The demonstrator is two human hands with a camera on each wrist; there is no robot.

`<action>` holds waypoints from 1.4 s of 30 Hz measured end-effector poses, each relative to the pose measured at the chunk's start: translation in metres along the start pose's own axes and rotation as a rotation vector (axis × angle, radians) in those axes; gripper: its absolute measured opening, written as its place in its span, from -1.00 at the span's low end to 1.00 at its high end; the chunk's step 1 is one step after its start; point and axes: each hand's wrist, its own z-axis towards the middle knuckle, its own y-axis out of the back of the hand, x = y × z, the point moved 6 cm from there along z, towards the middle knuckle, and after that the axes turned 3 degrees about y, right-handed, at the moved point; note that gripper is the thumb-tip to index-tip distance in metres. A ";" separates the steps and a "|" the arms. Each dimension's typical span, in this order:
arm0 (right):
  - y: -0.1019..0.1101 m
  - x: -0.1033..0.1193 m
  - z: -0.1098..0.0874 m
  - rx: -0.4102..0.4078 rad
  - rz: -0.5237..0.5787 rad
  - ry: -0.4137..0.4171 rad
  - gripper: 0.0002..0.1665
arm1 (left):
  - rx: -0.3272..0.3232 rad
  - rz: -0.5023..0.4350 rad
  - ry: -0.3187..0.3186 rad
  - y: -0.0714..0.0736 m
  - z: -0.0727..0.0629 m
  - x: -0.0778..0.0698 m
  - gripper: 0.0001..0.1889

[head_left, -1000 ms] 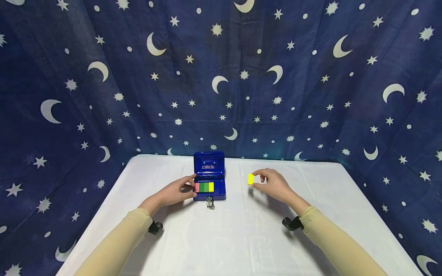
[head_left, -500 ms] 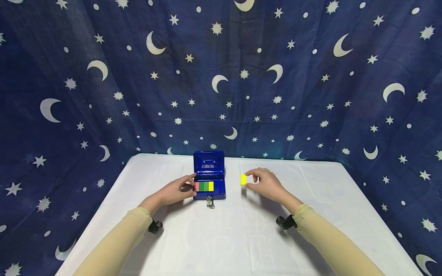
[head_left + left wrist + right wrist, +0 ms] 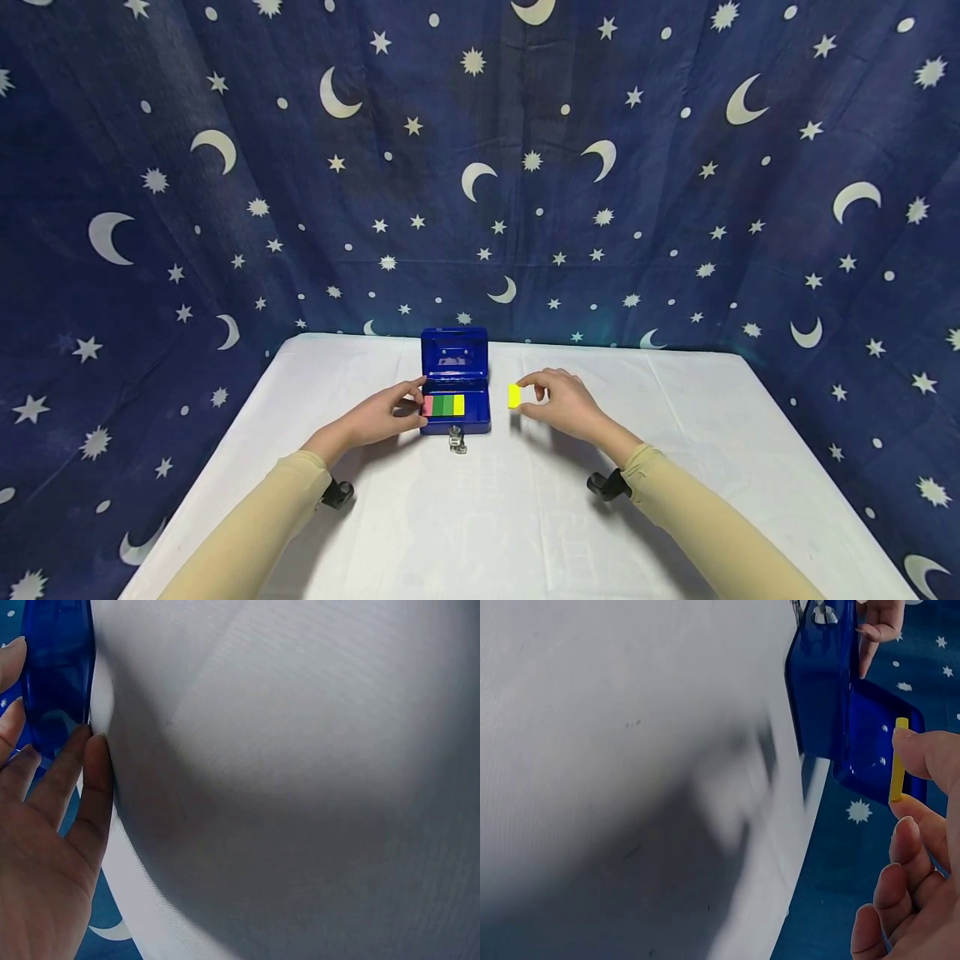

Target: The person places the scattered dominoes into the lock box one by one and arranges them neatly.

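A dark blue metal cash box (image 3: 477, 408) stands with its lid raised at the middle of the table. Inside it a row of pink, green and yellow blocks (image 3: 447, 406) lies against the left wall. My left hand (image 3: 378, 414) touches the box's left side, its thumb near the front corner and a finger near the hinge. The left wrist view shows fingers (image 3: 96, 791) nearly straight against the blue box (image 3: 58, 682). To the right of the box, my right hand (image 3: 566, 406) pinches a yellow block (image 3: 898, 765) upright between thumb and finger, apart from the box.
A silvery metal latch or keys (image 3: 457, 440) hang at the box's front. White cloth covers the table (image 3: 480, 525). A dark blue curtain (image 3: 525, 233) with moons and stars rises behind and at both sides. Black wrist mounts (image 3: 339, 495) show below both hands.
My right hand has moved left with the yellow block, bringing it closer to the box's right side. The left hand, the box and the blocks in it stay where they were.
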 end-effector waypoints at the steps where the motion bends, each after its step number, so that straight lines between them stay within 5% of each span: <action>1: -0.001 0.001 0.001 0.001 0.000 0.002 -0.53 | -0.004 0.007 0.003 0.000 0.000 0.000 -0.71; 28: -0.030 0.018 0.025 0.018 -0.020 0.010 -0.52 | -0.010 0.028 -0.023 0.000 0.000 -0.001 -0.69; 42: -0.041 0.032 0.038 0.043 -0.035 0.029 -0.50 | -0.019 0.030 0.014 0.001 0.000 -0.001 -0.68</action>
